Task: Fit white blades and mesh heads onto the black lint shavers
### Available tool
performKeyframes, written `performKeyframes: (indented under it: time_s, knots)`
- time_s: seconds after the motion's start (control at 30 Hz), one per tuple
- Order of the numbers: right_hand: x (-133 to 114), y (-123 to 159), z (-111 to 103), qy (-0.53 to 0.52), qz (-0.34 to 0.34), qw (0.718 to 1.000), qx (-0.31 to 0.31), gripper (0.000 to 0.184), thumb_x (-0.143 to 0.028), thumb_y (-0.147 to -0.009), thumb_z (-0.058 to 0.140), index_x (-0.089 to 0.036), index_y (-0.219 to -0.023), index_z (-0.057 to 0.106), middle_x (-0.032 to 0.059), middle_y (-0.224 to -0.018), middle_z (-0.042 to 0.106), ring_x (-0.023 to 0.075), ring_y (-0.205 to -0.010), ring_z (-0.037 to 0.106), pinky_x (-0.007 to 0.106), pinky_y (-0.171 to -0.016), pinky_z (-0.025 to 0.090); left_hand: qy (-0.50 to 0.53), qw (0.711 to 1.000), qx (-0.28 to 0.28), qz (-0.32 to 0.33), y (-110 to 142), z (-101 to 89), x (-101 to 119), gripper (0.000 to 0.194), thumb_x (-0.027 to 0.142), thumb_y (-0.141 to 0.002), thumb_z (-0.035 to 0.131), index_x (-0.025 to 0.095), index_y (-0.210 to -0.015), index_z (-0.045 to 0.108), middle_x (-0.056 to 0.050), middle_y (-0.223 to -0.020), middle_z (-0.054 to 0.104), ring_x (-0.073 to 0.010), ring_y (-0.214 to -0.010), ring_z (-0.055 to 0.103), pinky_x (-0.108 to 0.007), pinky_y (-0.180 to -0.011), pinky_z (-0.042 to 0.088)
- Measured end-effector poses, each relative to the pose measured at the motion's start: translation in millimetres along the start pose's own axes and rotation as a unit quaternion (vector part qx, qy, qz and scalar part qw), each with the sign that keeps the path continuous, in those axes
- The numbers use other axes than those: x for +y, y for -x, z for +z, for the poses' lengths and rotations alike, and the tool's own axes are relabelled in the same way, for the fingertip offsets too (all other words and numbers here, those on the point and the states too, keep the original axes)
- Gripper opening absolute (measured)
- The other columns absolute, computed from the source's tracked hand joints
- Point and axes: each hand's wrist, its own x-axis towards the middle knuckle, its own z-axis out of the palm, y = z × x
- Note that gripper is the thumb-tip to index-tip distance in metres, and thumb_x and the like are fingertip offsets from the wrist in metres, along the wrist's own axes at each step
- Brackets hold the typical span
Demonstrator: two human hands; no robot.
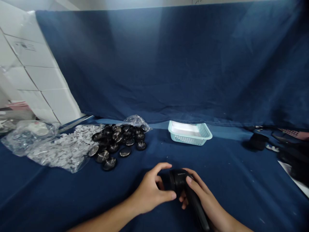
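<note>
My right hand point(199, 190) is wrapped round a black handheld device point(182, 180), which looks like a fabric shaver. Its round head points left and its handle slants down toward me. My left hand point(154, 190) is beside that head, thumb and fingers curved apart, with nothing visible between them. Whether the left thumb touches the head's edge I cannot tell. Left of the hands lies a heap of round black caps point(109, 163) with shiny metallic faces.
A clear plastic bag point(70, 161) of small light-grey parts lies at the left. A pale turquoise basket point(190, 140) holding something white stands behind my hands. Black items point(258, 141) and cables lie far right. A dark blue cloth point(169, 64) hangs across the back.
</note>
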Motion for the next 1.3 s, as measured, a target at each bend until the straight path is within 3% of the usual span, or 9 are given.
performKeyframes:
  time_s: [0.07, 0.2, 0.27, 0.4, 0.57, 0.73, 0.93, 1.13, 1.3]
  knots:
    - [0.1, -0.8, -1.3, 0.001, 0.003, 1.0, -0.01, 0.063, -0.06, -0.08, 0.06, -0.02, -0.125, 0.042, -0.0005, -0.066, 0.066, 0.0184, -0.058, 0.064, 0.031, -0.059, 0.05, 0.012, 1.0, 0.006, 0.01, 1.1, -0.3, 3.0, 0.096, 0.035, -0.057, 0.086, 0.026, -0.138, 0.037, -0.006, -0.101, 0.065, -0.0059, -0.054, 0.053, -0.012, -0.038, 0.041]
    - [0.8, -2.4, -5.1, 0.009, 0.0, 0.999, -0.031, 0.057, -0.057, -0.086, 0.055, -0.02, -0.126, 0.043, -0.0006, -0.065, 0.065, 0.0178, -0.059, 0.064, 0.031, -0.061, 0.05, 0.042, 0.997, 0.013, -0.066, -0.9, 1.1, 5.7, 0.064, 0.061, -0.083, 0.052, 0.019, -0.131, 0.046, -0.014, -0.113, 0.061, -0.0008, -0.035, 0.044, -0.015, -0.027, 0.036]
    - [1.4, -2.7, -6.9, 0.004, -0.003, 0.999, -0.036, 0.054, -0.055, -0.088, 0.054, -0.02, -0.127, 0.043, 0.0, -0.067, 0.066, 0.0178, -0.062, 0.065, 0.031, -0.062, 0.051, 0.017, 0.998, -0.009, -0.064, -2.2, 0.1, 5.2, 0.064, 0.053, -0.077, 0.066, 0.02, -0.129, 0.049, -0.015, -0.121, 0.058, -0.0011, -0.039, 0.048, -0.015, -0.028, 0.038]
    - [3.0, -3.2, -9.4, -0.011, -0.001, 0.999, -0.049, 0.051, -0.054, -0.09, 0.052, -0.022, -0.129, 0.044, 0.0003, -0.069, 0.066, 0.0171, -0.063, 0.065, 0.03, -0.063, 0.052, -0.015, 0.996, -0.07, -0.045, -3.1, -3.7, 5.8, 0.112, 0.025, -0.051, 0.088, 0.039, -0.143, 0.028, -0.015, -0.145, 0.037, -0.0054, -0.054, 0.058, -0.014, -0.031, 0.042]
    - [3.6, -4.0, -9.8, -0.018, -0.001, 0.999, -0.052, 0.051, -0.053, -0.09, 0.053, -0.022, -0.13, 0.044, -0.0004, -0.068, 0.065, 0.017, -0.063, 0.064, 0.03, -0.063, 0.053, 0.039, 0.995, -0.046, -0.078, -4.9, -4.4, 6.5, 0.066, 0.053, -0.082, 0.059, 0.029, -0.139, 0.035, -0.018, -0.144, 0.037, -0.0044, -0.05, 0.055, -0.017, -0.031, 0.044]
    - [-0.9, -6.2, -9.5, -0.025, 0.02, 0.998, -0.06, 0.046, -0.052, -0.091, 0.05, -0.02, -0.124, 0.049, 0.0024, -0.073, 0.067, 0.0175, -0.063, 0.065, 0.032, -0.064, 0.054, -0.034, 0.994, -0.085, -0.056, -2.6, -3.0, 6.1, 0.106, 0.021, -0.055, 0.085, 0.032, -0.143, 0.028, -0.016, -0.136, 0.046, -0.0037, -0.051, 0.053, -0.014, -0.033, 0.041]
    - [-1.9, -8.4, -10.8, -0.024, 0.016, 0.997, -0.071, 0.042, -0.048, -0.092, 0.051, -0.019, -0.122, 0.049, 0.0024, -0.076, 0.065, 0.0192, -0.068, 0.067, 0.033, -0.064, 0.055, 0.039, 0.994, -0.034, -0.099, -3.5, -1.4, 7.7, 0.062, 0.057, -0.086, 0.051, 0.029, -0.139, 0.036, -0.017, -0.144, 0.036, -0.006, -0.054, 0.056, -0.017, -0.031, 0.044]
    - [-1.5, -3.5, -10.4, -0.011, 0.014, 0.995, -0.101, 0.044, -0.047, -0.092, 0.052, -0.019, -0.126, 0.045, 0.0026, -0.077, 0.067, 0.0186, -0.068, 0.067, 0.034, -0.066, 0.055, 0.02, 0.995, -0.081, -0.061, 1.2, -3.4, 5.1, 0.111, 0.018, -0.051, 0.086, 0.039, -0.142, 0.026, -0.014, -0.153, 0.019, -0.0109, -0.072, 0.06, -0.014, -0.035, 0.046]
    - [-1.2, -5.5, -11.2, -0.018, 0.017, 0.994, -0.103, 0.044, -0.046, -0.092, 0.053, -0.019, -0.126, 0.045, 0.0014, -0.077, 0.065, 0.0181, -0.068, 0.066, 0.034, -0.065, 0.055, 0.064, 0.993, -0.045, -0.092, -0.1, -2.5, 11.5, 0.062, 0.058, -0.084, 0.055, 0.022, -0.132, 0.043, -0.016, -0.123, 0.051, -0.0114, -0.062, 0.059, -0.015, -0.031, 0.043]
